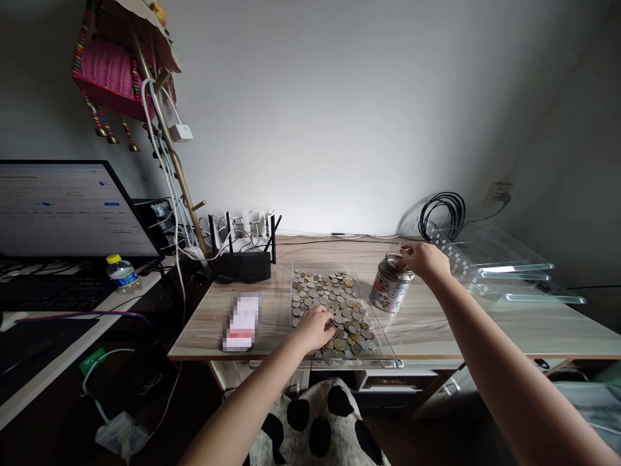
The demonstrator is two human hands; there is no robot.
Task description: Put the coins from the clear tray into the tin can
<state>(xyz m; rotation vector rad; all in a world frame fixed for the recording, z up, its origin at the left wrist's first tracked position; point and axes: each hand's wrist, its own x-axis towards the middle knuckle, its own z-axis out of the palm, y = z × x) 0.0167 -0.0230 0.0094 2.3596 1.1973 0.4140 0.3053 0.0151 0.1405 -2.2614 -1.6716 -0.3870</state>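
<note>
Hands at a tray of coins and a tin on a wooden desk.

Nearest, left hand [315,329] palm-down on the coins [334,309] in the clear tray [383,349], fingers curled among them; whether any coin is pinched, impossible to tell. Further right, right hand [424,257] gripping the top of the patterned coin tin [391,283], tilted, just beside the tray. Beyond, black router [242,262] and coiled cable [442,212] against the wall.

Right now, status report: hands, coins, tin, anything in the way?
Left hand on loose mixed coins in clear plastic tray. Right hand atop tilted patterned metal tin. Nothing between tray and tin.
</note>
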